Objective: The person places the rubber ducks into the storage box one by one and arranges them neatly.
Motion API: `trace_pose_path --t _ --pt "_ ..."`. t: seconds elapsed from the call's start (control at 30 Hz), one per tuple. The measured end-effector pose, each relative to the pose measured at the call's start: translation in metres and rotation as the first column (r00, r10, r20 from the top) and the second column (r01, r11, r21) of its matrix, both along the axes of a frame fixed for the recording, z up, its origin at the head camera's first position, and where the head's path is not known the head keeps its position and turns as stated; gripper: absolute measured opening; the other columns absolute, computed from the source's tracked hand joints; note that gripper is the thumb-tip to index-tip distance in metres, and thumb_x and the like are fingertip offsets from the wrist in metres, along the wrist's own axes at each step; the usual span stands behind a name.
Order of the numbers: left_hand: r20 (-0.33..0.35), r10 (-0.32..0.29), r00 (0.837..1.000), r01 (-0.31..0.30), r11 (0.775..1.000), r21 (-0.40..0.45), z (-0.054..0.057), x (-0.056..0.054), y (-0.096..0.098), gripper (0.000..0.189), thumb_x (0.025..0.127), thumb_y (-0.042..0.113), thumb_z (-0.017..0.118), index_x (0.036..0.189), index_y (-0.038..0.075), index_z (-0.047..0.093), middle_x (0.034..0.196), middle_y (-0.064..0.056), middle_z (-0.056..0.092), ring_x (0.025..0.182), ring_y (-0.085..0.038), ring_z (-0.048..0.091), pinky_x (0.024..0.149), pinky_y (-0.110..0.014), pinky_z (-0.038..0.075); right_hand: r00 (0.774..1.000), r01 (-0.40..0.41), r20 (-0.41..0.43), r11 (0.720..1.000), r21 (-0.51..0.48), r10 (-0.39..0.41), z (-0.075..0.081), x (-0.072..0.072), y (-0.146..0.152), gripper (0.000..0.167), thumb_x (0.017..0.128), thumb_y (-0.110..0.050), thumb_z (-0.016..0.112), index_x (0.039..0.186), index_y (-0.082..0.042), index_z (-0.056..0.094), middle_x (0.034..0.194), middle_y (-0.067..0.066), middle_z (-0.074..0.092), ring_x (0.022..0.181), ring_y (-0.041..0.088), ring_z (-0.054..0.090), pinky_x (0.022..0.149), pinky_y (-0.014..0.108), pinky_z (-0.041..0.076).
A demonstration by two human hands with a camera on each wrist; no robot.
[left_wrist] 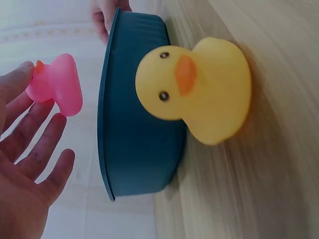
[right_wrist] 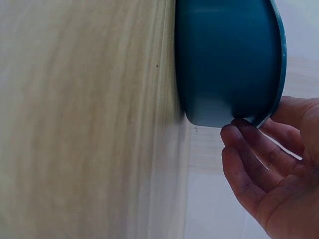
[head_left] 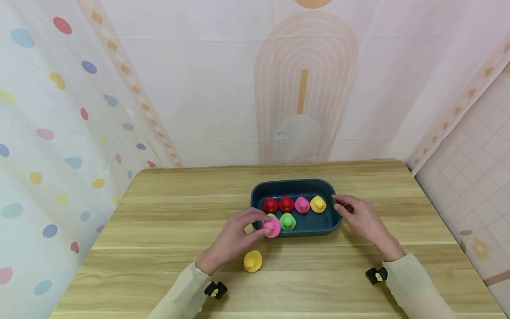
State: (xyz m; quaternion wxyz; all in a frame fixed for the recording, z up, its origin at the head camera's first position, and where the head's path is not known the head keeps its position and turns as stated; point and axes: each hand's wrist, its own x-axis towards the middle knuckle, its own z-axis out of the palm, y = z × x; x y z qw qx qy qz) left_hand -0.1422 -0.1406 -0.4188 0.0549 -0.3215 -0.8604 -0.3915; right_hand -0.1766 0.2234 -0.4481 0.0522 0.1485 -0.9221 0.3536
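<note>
My left hand [head_left: 238, 229] pinches a pink rubber duck [head_left: 272, 229] between thumb and fingertips, over the front left part of a dark blue tub [head_left: 318, 221]. In the left wrist view this pink duck [left_wrist: 62, 82] is held higher than the tub's rim. At the tub's right end, my right hand [head_left: 364, 218] grips the rim, thumb at the edge and fingers against the outer wall. Inside the tub, two red ducks [head_left: 286, 204], a pink and a yellow duck [head_left: 318, 204] form the back row. A green duck [head_left: 287, 222] sits in front; another green one is mostly hidden behind the held duck.
A yellow duck [head_left: 253, 261] sits on the wooden table [head_left: 171, 230] in front of the tub, near my left wrist. A patterned curtain [head_left: 215, 88] hangs behind the table and along its left side. Black devices [head_left: 376, 276] sit at both wrists.
</note>
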Motion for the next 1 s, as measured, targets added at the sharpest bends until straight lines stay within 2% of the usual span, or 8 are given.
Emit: trace_pose_path --t 0.13,0.33,0.57,0.77,1.0 --pt "0.028 -0.011 1.000 0.011 1.000 -0.003 0.003 -0.003 0.009 0.026 0.093 0.020 0.080 0.118 0.012 0.077 0.116 0.003 0.071 0.110 -0.024 0.067 0.093 -0.043 0.059 1.000 -0.003 0.001 1.000 -0.002 0.003 0.001 -0.001 -0.001 0.035 0.105 -0.015 0.062 0.136 0.000 0.065 0.119 0.019 0.071 0.096 0.028 0.068 0.082 0.048 0.060" --pt "0.016 -0.016 1.000 0.016 0.999 -0.039 0.007 -0.007 0.020 0.027 0.093 0.023 0.080 0.118 0.012 0.077 0.118 0.002 0.072 0.113 -0.018 0.065 0.096 -0.042 0.057 1.000 -0.007 -0.003 1.000 -0.009 0.007 0.001 -0.002 -0.001 0.035 0.105 -0.016 0.062 0.136 0.001 0.065 0.118 0.020 0.071 0.095 0.028 0.068 0.081 0.047 0.060" --pt "0.042 -0.043 0.998 0.045 0.998 -0.038 0.012 -0.014 0.030 0.027 0.095 0.022 0.078 0.121 0.013 0.075 0.117 0.003 0.071 0.110 -0.022 0.065 0.094 -0.046 0.057 1.000 0.000 0.015 1.000 -0.020 0.001 0.002 -0.001 -0.001 0.035 0.105 -0.014 0.061 0.136 0.001 0.065 0.121 0.019 0.071 0.097 0.028 0.068 0.084 0.048 0.059" --pt "0.053 -0.038 0.998 0.041 0.998 -0.054 0.019 -0.018 0.040 0.027 0.094 0.021 0.079 0.120 0.012 0.076 0.119 -0.001 0.071 0.111 -0.024 0.064 0.095 -0.047 0.057 1.000 0.003 0.016 1.000 -0.021 -0.003 0.001 -0.001 0.000 0.034 0.105 -0.014 0.061 0.136 0.001 0.065 0.122 0.020 0.071 0.098 0.028 0.068 0.084 0.048 0.059" --pt "0.080 -0.074 0.994 0.078 0.996 -0.052 0.018 -0.023 0.056 0.028 0.095 0.022 0.078 0.121 0.011 0.075 0.115 0.001 0.072 0.106 -0.018 0.063 0.094 -0.043 0.057 1.000 0.004 0.016 1.000 -0.025 -0.004 0.000 0.000 0.000 0.034 0.105 -0.013 0.061 0.136 0.001 0.065 0.123 0.020 0.070 0.099 0.029 0.068 0.084 0.049 0.059"
